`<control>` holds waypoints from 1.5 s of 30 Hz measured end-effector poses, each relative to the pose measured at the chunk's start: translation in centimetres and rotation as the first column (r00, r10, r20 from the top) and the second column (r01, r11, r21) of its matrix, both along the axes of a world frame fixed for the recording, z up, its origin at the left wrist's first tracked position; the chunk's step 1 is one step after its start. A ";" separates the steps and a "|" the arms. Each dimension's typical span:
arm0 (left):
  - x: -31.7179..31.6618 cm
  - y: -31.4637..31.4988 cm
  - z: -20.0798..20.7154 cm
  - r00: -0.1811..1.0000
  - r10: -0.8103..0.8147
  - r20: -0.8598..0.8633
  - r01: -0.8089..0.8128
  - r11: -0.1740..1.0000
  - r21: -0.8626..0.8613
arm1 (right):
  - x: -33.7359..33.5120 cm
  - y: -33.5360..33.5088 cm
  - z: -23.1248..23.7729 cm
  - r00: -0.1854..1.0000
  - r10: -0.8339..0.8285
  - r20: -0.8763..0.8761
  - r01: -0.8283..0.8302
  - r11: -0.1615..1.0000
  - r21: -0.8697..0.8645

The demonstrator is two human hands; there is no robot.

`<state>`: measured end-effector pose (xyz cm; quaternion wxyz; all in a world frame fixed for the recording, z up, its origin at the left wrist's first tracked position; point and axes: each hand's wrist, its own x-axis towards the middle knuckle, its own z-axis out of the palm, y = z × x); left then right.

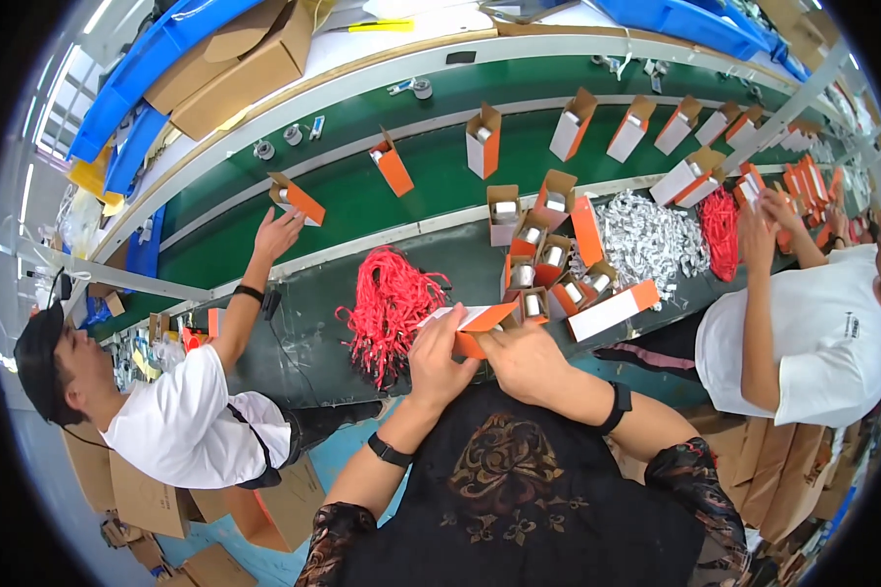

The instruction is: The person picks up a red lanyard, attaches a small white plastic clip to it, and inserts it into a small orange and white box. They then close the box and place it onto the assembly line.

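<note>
Both hands raised together, forearms converging.
Left hand (439, 354) and right hand (526, 360) fingers curled closed, wrists banded.

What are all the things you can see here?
Orange-and-white carton: one, held in both hands.
Open cartons: a cluster, orange and white, behind the hands.
Closed carton: one, lying to the right.
Red ties: a pile, left of the hands.
Silver packets: a heap, far right.
Cartons on the belt: several, spaced along the green conveyor.
Blue bins: several, far side.
Co-workers: two, white shirts, either side.
Left hand: gripping the carton.
Right hand: gripping the carton.
</note>
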<state>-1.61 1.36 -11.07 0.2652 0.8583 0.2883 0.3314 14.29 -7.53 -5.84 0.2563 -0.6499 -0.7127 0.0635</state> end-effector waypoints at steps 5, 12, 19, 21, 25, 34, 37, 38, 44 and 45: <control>-0.6 -0.3 1.1 0.993 0.046 0.113 -0.032 0.992 -0.119 | 0.5 -0.8 2.9 0.969 0.101 -0.227 -0.033 0.958 0.283; -1.3 -0.3 1.1 0.891 -0.099 0.443 0.155 0.984 -0.091 | 3.2 -1.1 1.9 0.719 0.179 -0.672 -0.100 0.983 0.154; -0.6 0.6 7.9 0.890 -0.307 0.337 0.358 0.928 -0.100 | 3.2 -0.1 1.7 0.659 0.417 -0.626 -0.243 0.906 0.348; -0.5 1.7 9.0 0.847 -0.425 0.320 0.469 0.880 -0.074 | 3.0 0.2 2.0 0.611 0.435 -0.662 -0.254 0.899 0.357; -0.6 2.1 7.6 0.798 -0.388 0.461 0.501 0.853 -0.149 | 3.0 1.0 3.9 0.671 0.446 -0.593 -0.196 0.877 0.438; -1.0 3.9 10.5 0.762 -0.488 0.427 0.647 0.540 -0.537 | 3.0 1.0 6.2 0.732 0.443 -0.518 -0.196 0.865 0.462; -1.5 3.0 11.0 0.816 -0.469 0.338 0.564 0.515 -0.646 | 3.0 0.6 6.6 0.731 0.339 -0.593 -0.233 0.940 0.250; -1.5 2.7 10.6 0.843 -0.453 0.290 0.530 0.606 -0.594 | 2.7 0.3 6.1 0.675 0.263 -0.689 -0.211 0.964 0.161; -2.2 2.1 10.1 0.868 -0.449 0.210 0.485 0.683 -0.545 | 1.4 -0.7 4.7 0.231 0.048 -0.972 -0.244 0.970 -0.011; -2.2 2.0 9.9 0.872 -0.425 0.242 0.481 0.653 -0.585 | 1.4 -0.7 4.4 0.232 0.044 -0.972 -0.247 0.969 -0.015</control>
